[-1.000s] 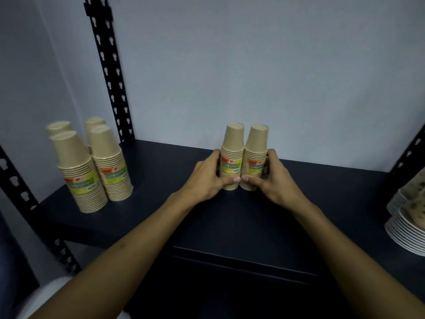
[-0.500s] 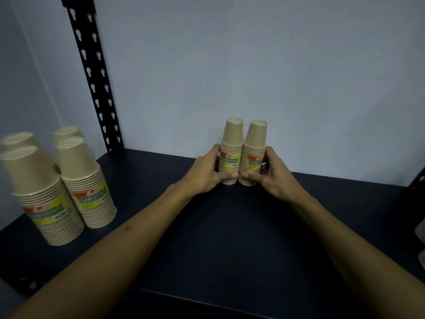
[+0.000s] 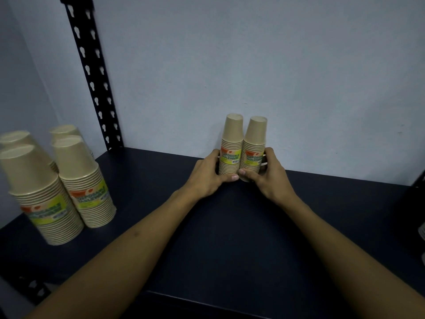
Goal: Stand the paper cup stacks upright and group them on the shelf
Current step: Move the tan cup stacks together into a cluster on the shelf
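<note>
L of the centre pair: four cup stacks (image 3: 57, 185) upright, grouped at shelf (image 3: 230, 238) L end by the black upright post (image 3: 92, 72). L hand (image 3: 208, 176) curls round L stack (image 3: 231, 146) of the pair, thumb at its base. R stack (image 3: 254, 148) touches it, upright, w/ R hand (image 3: 268, 174) gripping its R side. Pair sits at back edge against wall (image 3: 253, 54). Bare shelf in front of pair and to its R.
</note>
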